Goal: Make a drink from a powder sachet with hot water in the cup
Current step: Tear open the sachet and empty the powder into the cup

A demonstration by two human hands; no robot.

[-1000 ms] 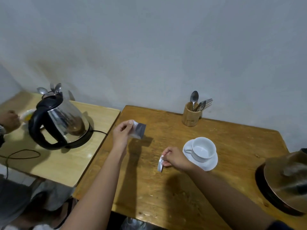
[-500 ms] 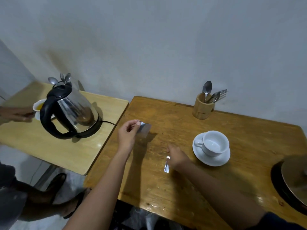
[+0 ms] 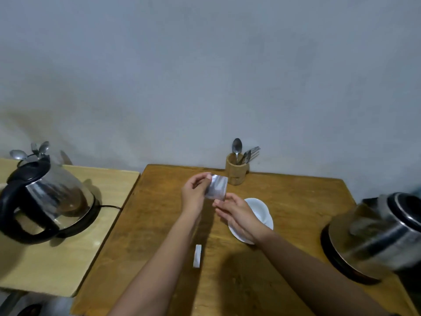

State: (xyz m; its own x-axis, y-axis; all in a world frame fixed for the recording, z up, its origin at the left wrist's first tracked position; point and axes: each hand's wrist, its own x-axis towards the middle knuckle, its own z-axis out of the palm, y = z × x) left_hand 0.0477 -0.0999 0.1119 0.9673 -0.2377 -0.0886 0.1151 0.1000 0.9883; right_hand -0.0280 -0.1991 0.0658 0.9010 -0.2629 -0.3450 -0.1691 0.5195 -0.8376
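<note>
My left hand pinches a silvery powder sachet by its upper left corner and holds it upright above the brown wooden table. My right hand reaches in from the right; its fingertips touch the sachet's lower right corner. Behind the right hand stands a white cup on a white saucer, partly hidden by that hand. A torn silvery strip lies on the table near the front. A steel kettle with a black rim stands at the table's right edge.
A wooden holder with a spoon and forks stands at the back against the grey wall. On the paler table to the left sits a second steel kettle with a black handle, its cord trailing right, spoons behind it.
My right hand let go of the torn strip, which now lies on the table, and rose to the sachet. My left hand brought the sachet right, toward the cup. The view shifted left.
</note>
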